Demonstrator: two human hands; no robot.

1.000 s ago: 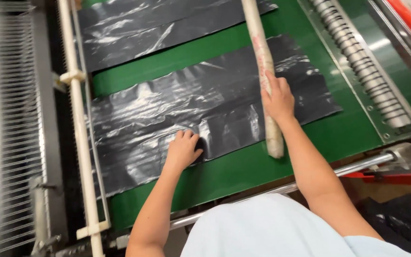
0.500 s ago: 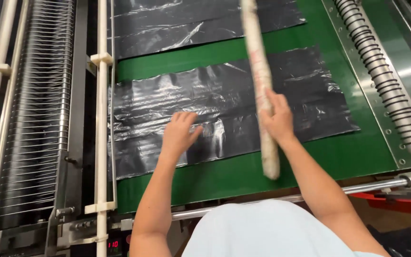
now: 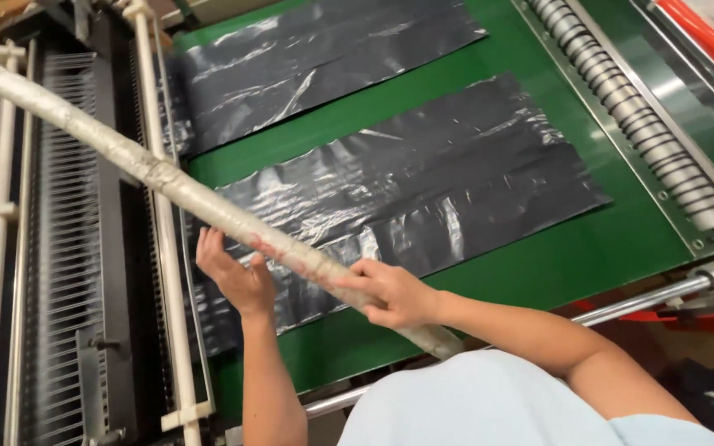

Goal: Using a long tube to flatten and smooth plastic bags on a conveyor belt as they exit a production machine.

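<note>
Green conveyor belt (image 3: 539, 256) of a bag-making machine, ribbed roller (image 3: 646, 124) along the far edge, white rails (image 3: 159, 206) at the side. Wrapped pale rod (image 3: 183, 190) held slantwise above the belt, grasped near its lower end by the right hand (image 3: 394, 297), fingers clenched round it. Left hand (image 3: 237, 277) open, palm up, just beneath the rod, apparently touching. Nearest stack of black plastic bags (image 3: 423, 206) lying flat and unfolded under the rod; second stack (image 3: 324, 58) beyond. Judged: gathering barely begun, stack not yet lifted.

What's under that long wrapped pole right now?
Under the wrapped pole lie the nearer black plastic sheet on the green belt and the left hand. The strip directly beneath is covered.
</note>
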